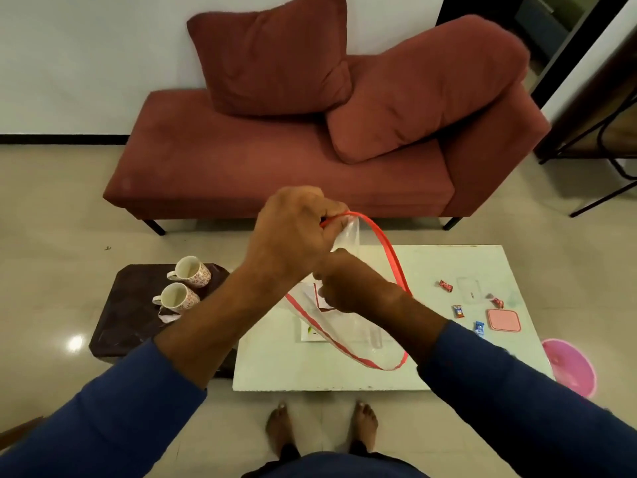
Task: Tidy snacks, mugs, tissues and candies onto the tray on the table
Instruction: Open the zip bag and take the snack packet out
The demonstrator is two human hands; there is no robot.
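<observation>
My left hand (293,236) is shut on the upper red rim of a clear plastic bag with red edging (344,336), holding it up over the white table (344,377). My right hand (344,282) is inside the bag's mouth, fingers closed on a white packet with a red border (319,296). Several wrapped candies lie at the table's right: red ones (445,286) (497,301), an orange-blue one (457,310) and a blue one (479,327). Two floral mugs (189,270) (177,298) stand on a dark low stand (131,305) to the left.
A pink square lid (504,319) and a clear plastic piece (468,293) lie among the candies. A pink bucket (570,367) stands on the floor at the right. A red sofa (275,167) stands beyond the table. My bare feet (320,429) are at the table's front edge.
</observation>
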